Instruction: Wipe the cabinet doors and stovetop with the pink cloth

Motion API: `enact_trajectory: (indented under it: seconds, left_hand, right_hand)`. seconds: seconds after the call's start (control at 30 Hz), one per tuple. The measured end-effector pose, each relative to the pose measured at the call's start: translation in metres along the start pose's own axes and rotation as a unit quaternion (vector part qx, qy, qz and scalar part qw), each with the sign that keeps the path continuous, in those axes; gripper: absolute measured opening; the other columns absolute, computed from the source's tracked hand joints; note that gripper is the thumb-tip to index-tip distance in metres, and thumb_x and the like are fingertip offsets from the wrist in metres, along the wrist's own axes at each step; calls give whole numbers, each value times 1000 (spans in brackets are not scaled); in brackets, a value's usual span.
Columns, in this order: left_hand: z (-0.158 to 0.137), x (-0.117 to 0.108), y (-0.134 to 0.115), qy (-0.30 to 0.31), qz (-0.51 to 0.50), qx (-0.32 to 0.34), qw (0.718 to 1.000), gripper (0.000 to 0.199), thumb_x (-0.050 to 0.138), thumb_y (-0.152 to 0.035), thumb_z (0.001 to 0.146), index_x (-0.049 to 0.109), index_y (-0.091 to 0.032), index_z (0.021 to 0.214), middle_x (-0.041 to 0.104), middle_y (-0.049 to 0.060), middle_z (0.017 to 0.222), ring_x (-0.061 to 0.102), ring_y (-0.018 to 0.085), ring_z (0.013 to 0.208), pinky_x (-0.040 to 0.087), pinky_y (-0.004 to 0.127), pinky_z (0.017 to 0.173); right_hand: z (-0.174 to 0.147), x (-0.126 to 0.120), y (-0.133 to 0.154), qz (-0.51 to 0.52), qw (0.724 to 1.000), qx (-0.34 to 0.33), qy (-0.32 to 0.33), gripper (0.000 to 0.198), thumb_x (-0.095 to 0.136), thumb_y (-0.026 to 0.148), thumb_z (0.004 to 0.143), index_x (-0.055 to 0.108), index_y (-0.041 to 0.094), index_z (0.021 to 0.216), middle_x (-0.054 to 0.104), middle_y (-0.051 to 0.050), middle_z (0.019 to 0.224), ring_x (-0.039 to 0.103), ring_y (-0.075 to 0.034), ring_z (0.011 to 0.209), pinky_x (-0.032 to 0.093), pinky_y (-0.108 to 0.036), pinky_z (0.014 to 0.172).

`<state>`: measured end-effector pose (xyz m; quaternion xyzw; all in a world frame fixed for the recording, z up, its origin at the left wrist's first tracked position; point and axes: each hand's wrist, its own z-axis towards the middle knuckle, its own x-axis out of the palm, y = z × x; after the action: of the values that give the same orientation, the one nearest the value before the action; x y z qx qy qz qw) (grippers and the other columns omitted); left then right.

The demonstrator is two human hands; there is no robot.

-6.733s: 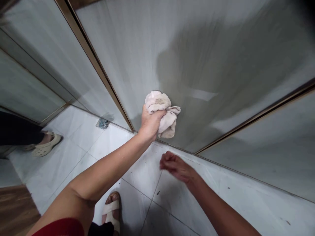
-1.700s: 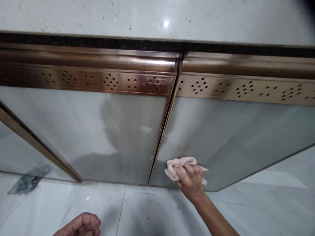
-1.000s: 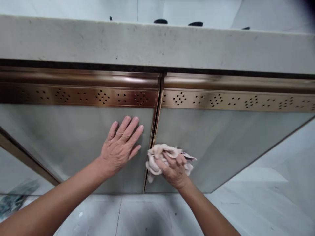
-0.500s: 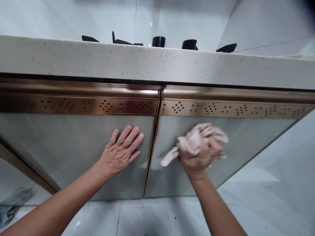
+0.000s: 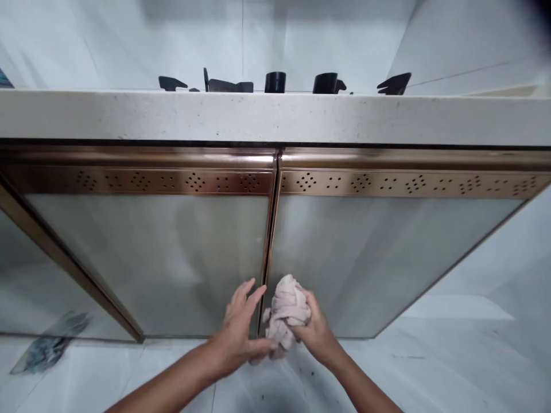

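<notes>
A crumpled pale pink cloth (image 5: 287, 307) is bunched in my right hand (image 5: 316, 330), low in front of the cabinet. Beside it on the left, my left hand (image 5: 241, 324) has its fingers apart, with the thumb close to the cloth's lower edge; whether they touch I cannot tell. Behind both hands are the left cabinet door (image 5: 172, 252) and the right cabinet door (image 5: 387, 252), frosted panels in copper-coloured metal frames. Both doors are closed, with a narrow gap between them.
Above the doors runs a pale stone countertop (image 5: 241, 117). Black stove knobs (image 5: 275, 82) and a pan support (image 5: 230, 86) show over its edge. A clear plastic bag (image 5: 49, 344) lies on the tiled floor (image 5: 172, 381) at the lower left.
My right hand has brought the cloth down and left from the right door. My left hand has come off the left door and moved down and right towards the cloth.
</notes>
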<state>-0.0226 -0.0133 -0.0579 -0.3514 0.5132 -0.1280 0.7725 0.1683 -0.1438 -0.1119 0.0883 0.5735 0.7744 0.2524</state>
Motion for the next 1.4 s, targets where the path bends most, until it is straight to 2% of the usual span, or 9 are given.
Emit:
enact_trajectory:
  seconds: [0.1,0.2,0.43,0.7,0.83,1.0,1.13,1.27,1.4]
  left_hand:
    - [0,20,-12,-7,-290,-104,951,140,93,-45,54,3,-25,160,13,22,164,27,37,148,31,52,118]
    - [3,25,-24,24,-450,-126,884,135,91,-36,57,4,-25,159,31,18,159,44,30,138,38,41,113]
    - [-3,17,-31,-26,-498,-233,835,50,80,-41,69,60,-17,108,66,1,94,60,15,86,45,24,77]
    - [-8,12,-34,-114,-583,-250,765,57,72,-45,76,57,-18,124,70,8,110,64,22,98,47,27,80]
    - [-11,5,-24,-141,-540,-265,786,57,79,-37,68,61,-16,118,72,9,108,65,23,100,47,27,82]
    - [-15,7,-2,-164,-487,-298,804,58,85,-41,61,63,-15,108,71,5,97,63,19,84,47,26,76]
    - [-23,31,0,-103,-470,-309,821,52,86,-48,61,61,-15,92,65,-1,81,57,12,72,43,22,66]
    - [-26,56,-16,-33,-580,-307,754,73,91,-46,56,55,-21,115,69,2,101,64,16,85,49,27,79]
    - [-13,73,-34,98,-669,-269,686,82,91,-46,58,59,-18,127,71,10,110,68,22,96,49,30,87]
  right_hand:
    - [2,10,30,146,987,61,29,71,76,46,74,39,25,131,59,-8,117,61,-22,104,52,-35,90]
    - [2,11,44,136,987,39,74,69,73,52,73,47,23,131,53,-11,128,54,-26,119,48,-38,99]
    - [0,-7,33,92,978,90,162,70,70,53,82,39,25,139,46,-9,130,52,-21,116,45,-36,100]
    - [-15,-4,12,81,946,177,260,64,78,45,74,43,21,122,58,-6,116,57,-19,102,48,-30,85]
    - [-13,-16,5,-117,956,168,212,20,51,37,90,54,18,88,60,0,78,54,-14,75,41,-25,70]
    - [-14,-51,7,-184,955,162,166,41,43,52,95,58,18,78,58,0,73,52,-13,72,38,-24,69]
    - [-14,-50,17,-54,971,231,-7,52,46,70,86,56,19,87,61,-2,74,56,-15,63,44,-26,60]
    - [-5,-29,34,144,946,230,-179,56,61,73,75,50,21,92,58,2,68,54,-14,55,45,-25,53]
    - [19,-24,59,51,940,95,-323,44,66,60,78,58,19,94,59,2,74,53,-11,64,43,-21,59]
